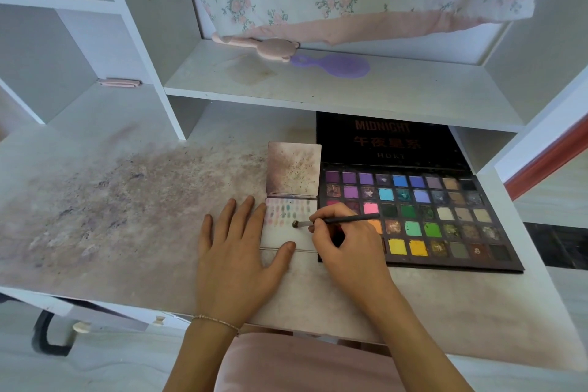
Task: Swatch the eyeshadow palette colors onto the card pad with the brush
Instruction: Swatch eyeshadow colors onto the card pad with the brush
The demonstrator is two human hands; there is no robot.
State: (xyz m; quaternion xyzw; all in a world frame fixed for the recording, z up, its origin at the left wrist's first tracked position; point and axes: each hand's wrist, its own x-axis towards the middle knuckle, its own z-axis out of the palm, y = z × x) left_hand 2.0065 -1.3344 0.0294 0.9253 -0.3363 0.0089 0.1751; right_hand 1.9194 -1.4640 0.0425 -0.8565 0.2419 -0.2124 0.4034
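Brush (pixel 337 220) pinched in right hand (pixel 342 242) between thumb and forefinger, pencil-style, near the ferrule; handle lying back over the eyeshadow palette (pixel 445 219), bristle head hovering at or just touching the card pad (pixel 286 232), contact not resolvable. Left hand (pixel 237 251) flat and uncurled, palm on the desk (pixel 127 200), fingertips and thumb pressing the pad's left and lower edges, holding nothing. Pad lying between the two hands, just left of the palette and touching or nearly touching it; flipped-up cover (pixel 294 169) soiled with powder. Rows of small pastel swatches (pixel 286 210) across the upper part of the open sheet; lower part bare, so task judged partly done, next dab likely below the existing rows. Handling notes: brush light, slim, stiff in the handle, soft at the tip; grip close to the head gives fine control, light pressure enough. Pad thin, light, likely to slide on the dusty desk unless pinned flat as now. Palette wide, flat, lid propped open under the shelf (pixel 318 89); pressed pans brittle, several visibly crumbled, so gentle loading advised. Risk: forearm resting over the lower pans, possible smearing. Purple hairbrush (pixel 337 65) and pink tool (pixel 254 44) on shelf above.
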